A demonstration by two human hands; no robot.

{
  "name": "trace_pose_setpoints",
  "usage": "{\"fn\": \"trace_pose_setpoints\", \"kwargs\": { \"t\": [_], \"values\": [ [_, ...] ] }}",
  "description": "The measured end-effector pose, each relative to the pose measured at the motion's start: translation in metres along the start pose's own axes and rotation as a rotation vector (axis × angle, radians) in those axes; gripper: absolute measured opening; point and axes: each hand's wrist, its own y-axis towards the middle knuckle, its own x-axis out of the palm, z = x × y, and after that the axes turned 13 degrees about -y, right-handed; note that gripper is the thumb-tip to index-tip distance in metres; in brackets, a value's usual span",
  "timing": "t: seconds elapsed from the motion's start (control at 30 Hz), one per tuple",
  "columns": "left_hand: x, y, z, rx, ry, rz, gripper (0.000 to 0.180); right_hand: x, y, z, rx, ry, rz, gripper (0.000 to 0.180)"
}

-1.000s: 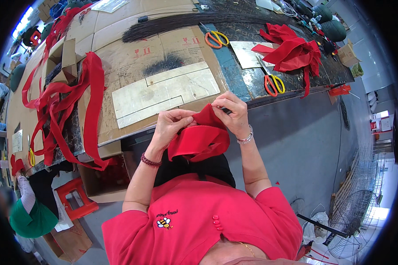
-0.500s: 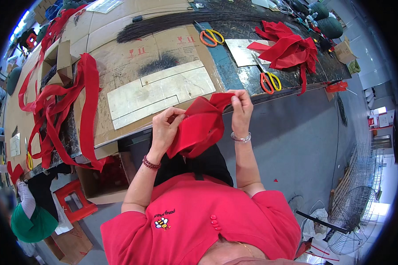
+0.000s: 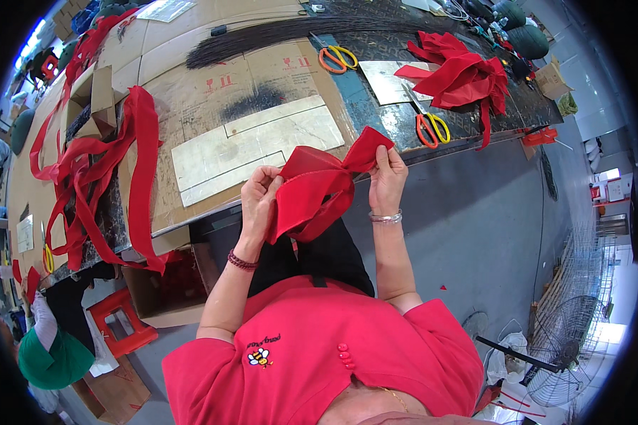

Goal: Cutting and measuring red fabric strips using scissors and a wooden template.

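A red ribbon bow (image 3: pixel 310 180) is stretched between my two hands, in front of the table's near edge. Its large loops hang toward my lap, and it is gathered narrow on the right side. My left hand (image 3: pixel 260 198) pinches the left loop between thumb and fingers. The flared ribbon end at the right is gripped by my right hand (image 3: pixel 388 183). Just beyond the bow, a pale flat board (image 3: pixel 241 152) marked with dark lines lies on the cardboard-covered table.
Long red ribbons (image 3: pixel 143 170) drape over the table's edge at left. Orange-and-yellow scissors (image 3: pixel 432 131) and a second pair (image 3: pixel 338 59) lie right of the board, near a red ribbon pile (image 3: pixel 468 78). Dark thin wires (image 3: pixel 262 39) stretch behind. A co-worker in a green cap (image 3: pixel 55 355) is at lower left.
The bow has opened out, with its loops spread wider and its right end fanned upward. My left hand has shifted slightly up; my right hand has lowered a little. The co-worker's hand has moved slightly.
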Motion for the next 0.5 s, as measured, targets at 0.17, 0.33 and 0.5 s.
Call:
{"fn": "trace_pose_setpoints", "kwargs": {
  "t": [0.17,0.33,0.5],
  "values": [
    [0.001,0.002,-0.002,-0.006,-0.112,-0.030,0.004,0.006,-0.008,0.003,0.088,-0.027,-0.157,0.009],
    [-0.001,0.006,0.003,0.065,-0.150,0.064,0.004,0.003,-0.005,-0.001,0.087,0.040,-0.130,0.021],
    [-0.012,0.001,-0.007,0.065,-0.152,0.061,0.003,-0.003,-0.004,-0.001,0.019,0.053,0.016,0.018]
  ]
}}
